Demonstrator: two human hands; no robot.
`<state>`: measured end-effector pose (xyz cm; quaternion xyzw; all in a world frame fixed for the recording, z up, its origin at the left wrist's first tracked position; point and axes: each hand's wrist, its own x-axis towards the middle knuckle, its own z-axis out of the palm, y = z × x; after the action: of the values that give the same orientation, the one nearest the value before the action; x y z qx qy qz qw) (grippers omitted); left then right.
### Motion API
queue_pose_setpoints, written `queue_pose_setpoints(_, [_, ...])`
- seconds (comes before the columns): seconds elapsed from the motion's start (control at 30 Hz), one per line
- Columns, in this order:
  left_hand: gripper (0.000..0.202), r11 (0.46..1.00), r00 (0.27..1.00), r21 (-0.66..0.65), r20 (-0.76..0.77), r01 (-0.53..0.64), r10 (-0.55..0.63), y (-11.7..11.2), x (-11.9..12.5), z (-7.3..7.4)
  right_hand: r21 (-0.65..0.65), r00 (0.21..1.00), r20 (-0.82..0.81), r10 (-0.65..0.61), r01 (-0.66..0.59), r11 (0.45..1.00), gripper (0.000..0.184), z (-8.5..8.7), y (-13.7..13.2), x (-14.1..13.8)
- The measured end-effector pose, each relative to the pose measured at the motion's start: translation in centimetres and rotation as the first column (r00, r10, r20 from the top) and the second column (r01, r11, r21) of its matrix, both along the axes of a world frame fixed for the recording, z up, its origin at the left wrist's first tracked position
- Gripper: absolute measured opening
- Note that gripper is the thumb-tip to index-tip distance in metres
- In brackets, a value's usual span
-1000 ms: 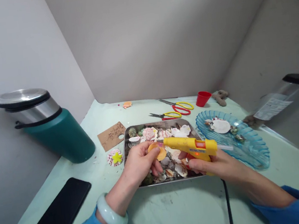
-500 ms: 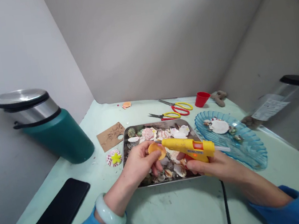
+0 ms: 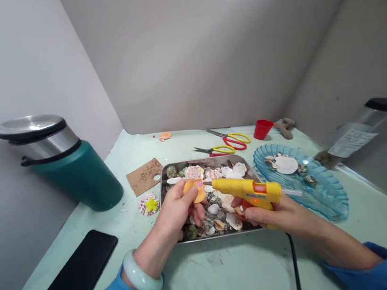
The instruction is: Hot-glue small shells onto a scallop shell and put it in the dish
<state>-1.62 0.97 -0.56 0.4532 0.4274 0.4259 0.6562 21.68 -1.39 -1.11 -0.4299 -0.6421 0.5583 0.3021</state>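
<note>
My left hand (image 3: 175,211) pinches an orange scallop shell (image 3: 195,190) over the steel tray (image 3: 218,233), which is full of mixed seashells. My right hand (image 3: 272,214) grips a yellow hot glue gun (image 3: 247,189). Its nozzle points left and sits close to the shell's right edge. The gun's black cord (image 3: 295,264) runs down toward me. Both wrists wear blue sleeves, and a pale jade bangle (image 3: 139,276) is on the left one.
A blue glass dish (image 3: 324,194) with a few shells lies right of the tray. Behind are two scissors (image 3: 227,141), a red cup (image 3: 262,128), a cardboard scrap (image 3: 144,176). A green steel-lidded canister (image 3: 72,173) stands left; a black slab (image 3: 64,288) lies near left; a clear jar (image 3: 366,129) stands right.
My left hand has lifted and turned the orange shell, so it now stands more on edge. The glue gun has stayed nearly in place, its nozzle a little apart from the shell.
</note>
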Motion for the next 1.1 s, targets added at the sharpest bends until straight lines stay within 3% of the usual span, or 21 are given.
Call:
queue_pose_setpoints(0.73, [0.026,0.988,0.987,-0.051,-0.056,0.148,-0.151,-0.44,0.15,0.31,-0.001,0.999,0.006,-0.043,0.043,0.999,0.025,-0.21,-0.08,-0.10])
queue_pose_setpoints(0.97, [0.028,0.995,0.993,-0.038,-0.064,0.094,-0.096,-0.43,0.27,0.11,-0.020,0.996,0.031,-0.087,0.088,0.996,0.028,-0.28,-0.21,-0.03])
queue_pose_setpoints(1.1, [0.027,0.994,0.991,-0.030,-0.077,0.103,-0.105,-0.33,0.31,0.02,0.051,0.996,0.064,-0.059,0.056,0.997,0.028,-0.02,-0.15,-0.15])
